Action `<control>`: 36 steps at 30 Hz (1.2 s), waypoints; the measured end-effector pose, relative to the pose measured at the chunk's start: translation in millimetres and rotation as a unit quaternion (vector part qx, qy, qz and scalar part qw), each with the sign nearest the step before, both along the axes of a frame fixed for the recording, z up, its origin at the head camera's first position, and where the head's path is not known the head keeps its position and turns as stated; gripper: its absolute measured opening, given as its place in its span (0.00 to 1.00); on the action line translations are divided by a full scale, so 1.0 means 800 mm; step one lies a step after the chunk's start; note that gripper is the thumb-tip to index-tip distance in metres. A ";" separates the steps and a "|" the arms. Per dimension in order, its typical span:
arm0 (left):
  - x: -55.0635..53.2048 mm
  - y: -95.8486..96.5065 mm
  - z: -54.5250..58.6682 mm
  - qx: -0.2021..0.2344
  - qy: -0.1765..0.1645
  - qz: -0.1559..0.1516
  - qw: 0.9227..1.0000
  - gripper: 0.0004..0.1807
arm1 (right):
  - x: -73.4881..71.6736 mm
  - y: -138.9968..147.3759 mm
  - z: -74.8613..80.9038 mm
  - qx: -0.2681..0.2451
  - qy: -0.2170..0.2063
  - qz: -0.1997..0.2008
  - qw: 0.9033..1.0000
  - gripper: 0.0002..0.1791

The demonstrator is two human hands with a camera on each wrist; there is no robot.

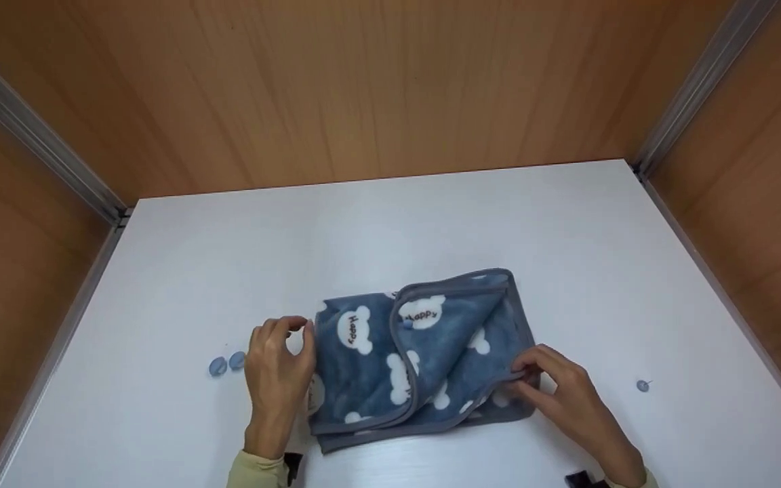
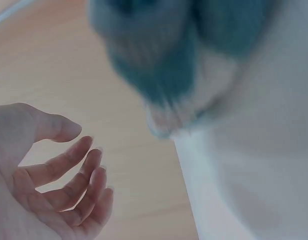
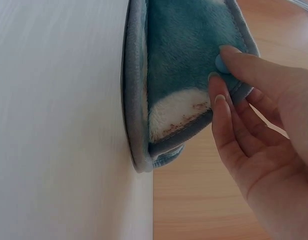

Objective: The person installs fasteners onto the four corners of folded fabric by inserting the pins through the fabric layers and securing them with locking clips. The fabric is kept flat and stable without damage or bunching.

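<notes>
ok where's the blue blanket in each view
Head: blanket, lower half, right of centre.
Left wrist: blanket, blurred, top centre.
Right wrist: blanket, top centre, held by the right hand.
Shared landmark: white table, under the blanket in head, right side of left wrist, left side of right wrist.

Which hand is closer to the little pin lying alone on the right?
Right: the right hand grips the blanket, left of the pin; the left hand is at the blanket's left edge, farther away.
</notes>
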State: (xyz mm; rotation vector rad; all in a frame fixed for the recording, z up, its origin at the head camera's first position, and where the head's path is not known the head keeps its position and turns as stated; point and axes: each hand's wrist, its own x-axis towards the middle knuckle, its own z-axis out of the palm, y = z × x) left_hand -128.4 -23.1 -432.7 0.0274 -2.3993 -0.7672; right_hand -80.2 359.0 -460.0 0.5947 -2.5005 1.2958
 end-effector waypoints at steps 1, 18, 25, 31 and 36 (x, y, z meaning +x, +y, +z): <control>0.000 -0.005 -0.001 0.000 0.000 0.007 1.000 0.03 | 0.000 0.000 0.000 0.001 -0.003 0.000 1.000 0.25; 0.015 -0.071 -0.019 -0.013 -0.060 0.126 0.990 0.14 | 0.002 -0.002 -0.002 0.008 0.006 -0.008 1.000 0.24; 0.018 -0.085 -0.017 0.016 -0.198 0.131 0.971 0.21 | 0.002 -0.002 -0.001 0.010 -0.005 -0.009 1.000 0.24; 0.016 -0.090 -0.013 0.037 -0.260 0.117 0.958 0.17 | 0.001 -0.001 0.000 0.006 -0.005 -0.005 1.000 0.23; 0.015 -0.090 -0.012 0.043 -0.270 0.120 0.954 0.15 | -0.001 0.000 -0.003 -0.004 0.012 0.007 1.000 0.24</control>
